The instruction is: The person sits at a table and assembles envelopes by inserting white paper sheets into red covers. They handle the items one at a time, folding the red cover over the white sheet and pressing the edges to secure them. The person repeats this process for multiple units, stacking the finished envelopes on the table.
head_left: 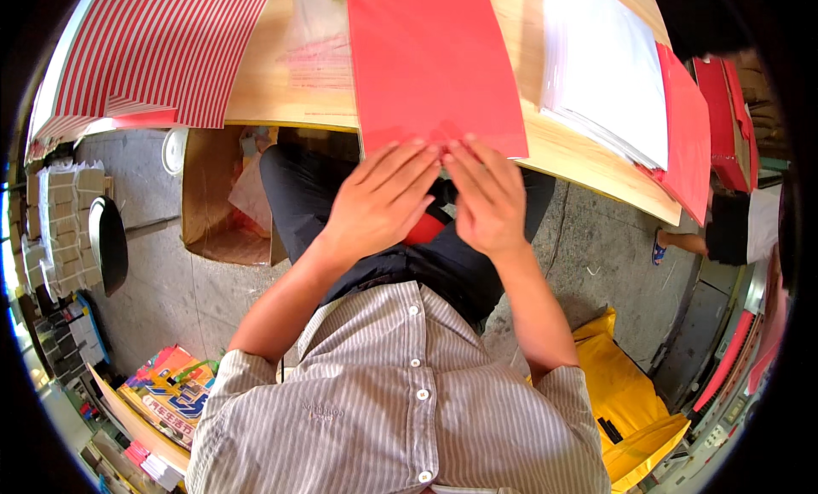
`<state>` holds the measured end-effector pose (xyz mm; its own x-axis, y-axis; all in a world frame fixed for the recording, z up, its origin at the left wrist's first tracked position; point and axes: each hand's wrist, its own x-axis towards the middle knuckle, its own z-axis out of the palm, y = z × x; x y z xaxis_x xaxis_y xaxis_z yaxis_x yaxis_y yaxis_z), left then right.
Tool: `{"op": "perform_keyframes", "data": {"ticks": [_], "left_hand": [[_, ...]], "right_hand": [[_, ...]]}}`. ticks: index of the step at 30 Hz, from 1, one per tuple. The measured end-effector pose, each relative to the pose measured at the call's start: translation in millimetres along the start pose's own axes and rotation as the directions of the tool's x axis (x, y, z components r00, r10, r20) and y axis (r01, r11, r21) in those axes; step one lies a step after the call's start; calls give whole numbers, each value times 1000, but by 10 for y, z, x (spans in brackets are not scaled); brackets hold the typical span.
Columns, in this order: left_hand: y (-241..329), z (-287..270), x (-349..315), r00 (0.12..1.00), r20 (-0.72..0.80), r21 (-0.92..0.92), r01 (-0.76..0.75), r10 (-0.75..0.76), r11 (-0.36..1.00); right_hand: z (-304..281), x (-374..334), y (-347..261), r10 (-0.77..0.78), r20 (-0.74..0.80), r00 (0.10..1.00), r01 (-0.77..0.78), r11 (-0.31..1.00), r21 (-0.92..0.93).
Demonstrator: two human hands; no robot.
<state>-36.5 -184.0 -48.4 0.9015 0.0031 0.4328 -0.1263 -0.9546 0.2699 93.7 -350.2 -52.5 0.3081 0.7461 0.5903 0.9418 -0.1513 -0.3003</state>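
A plain red sheet (pixel 434 63) lies on the wooden table (pixel 271 85), its near edge level with the table's front. My left hand (pixel 383 200) rests its fingertips on that near edge, fingers stretched out. Beside it my right hand (pixel 486 196) touches the same edge, its fingers also straight and slightly blurred. The fingertips of both hands almost meet. Whether the red sheet is single or a stack cannot be made out. Left of it lies a clear plastic sleeve (pixel 317 46).
Red-and-white striped sheets (pixel 166 42) cover the table's left end. To the right lies a pile of white sheets (pixel 607 76) over red sheets (pixel 686 123). Below the table stands a cardboard box (pixel 209 196); a yellow bag (pixel 626 400) lies at lower right. Another person's leg (pixel 684 242) shows far right.
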Motion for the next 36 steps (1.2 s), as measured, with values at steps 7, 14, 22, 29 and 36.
{"op": "perform_keyframes", "data": {"ticks": [7, 14, 22, 29, 36], "left_hand": [[-198, 139, -35, 998, 59, 151, -5, -4, 989], [-308, 22, -209, 999, 30, 149, 20, -25, 989], [-153, 112, 142, 1000, -18, 159, -19, 22, 987], [-458, -125, -221, 996, -84, 204, -23, 41, 979], [-464, -188, -247, 994, -94, 197, -31, 50, 980]], "right_hand": [[-10, -111, 227, 118, 69, 991, -107, 984, -145], [-197, -249, 442, 217, 16, 976, -206, 946, -252], [8, -80, 183, 146, 80, 986, -132, 978, -159], [-230, -289, 496, 210, -15, 978, -206, 941, -269], [-187, -579, 169, 541, -218, 812, -481, 832, 275]]}}
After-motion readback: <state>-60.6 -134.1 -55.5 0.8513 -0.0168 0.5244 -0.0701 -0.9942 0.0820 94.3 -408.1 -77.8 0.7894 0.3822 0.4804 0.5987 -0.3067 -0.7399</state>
